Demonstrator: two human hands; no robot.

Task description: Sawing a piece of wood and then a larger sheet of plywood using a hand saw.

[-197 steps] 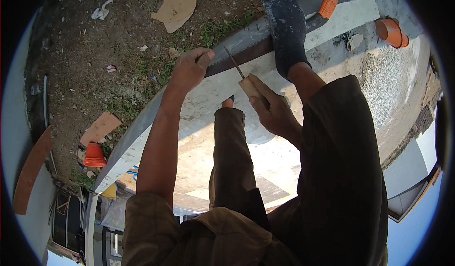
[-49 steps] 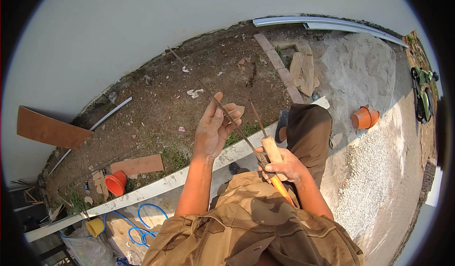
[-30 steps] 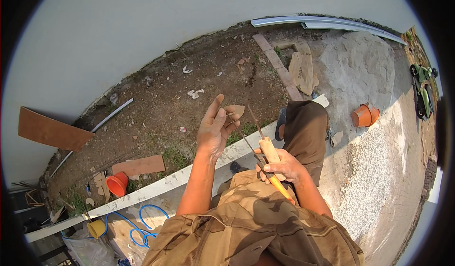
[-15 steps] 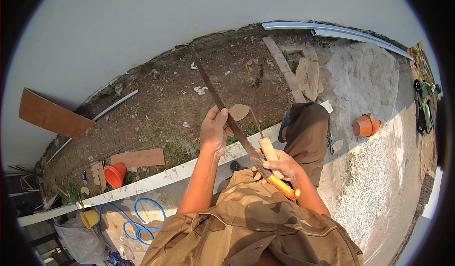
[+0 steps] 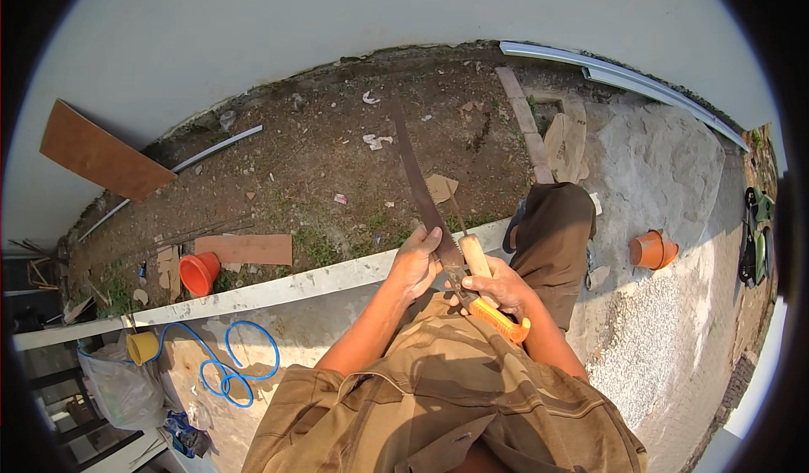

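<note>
A rusty handsaw [image 5: 420,184] with an orange handle [image 5: 497,317] slants up and away from my lap, its toothed edge on the right. Pinched between thumb and fingers of my left hand [image 5: 416,260] is the lower part of the blade. My right hand [image 5: 499,286] is closed around the saw near its handle. The same hand also holds a slim file-like tool with a pale wooden handle [image 5: 475,257] and a thin metal shaft [image 5: 455,206], which points away beside the blade. Some right fingers are hidden under the tools.
A pale concrete curb [image 5: 337,279] runs before me, with littered soil [image 5: 312,169] beyond. Around lie a red bucket [image 5: 199,274], a brown board [image 5: 105,151], a blue hose [image 5: 227,372], an orange pot [image 5: 652,249], white gravel [image 5: 636,330] and metal strips [image 5: 624,81] along the wall.
My left hand has slid down the blade, closer to the handle. The saw has swung more upright and its toothed edge shows more. My right hand keeps both tools.
</note>
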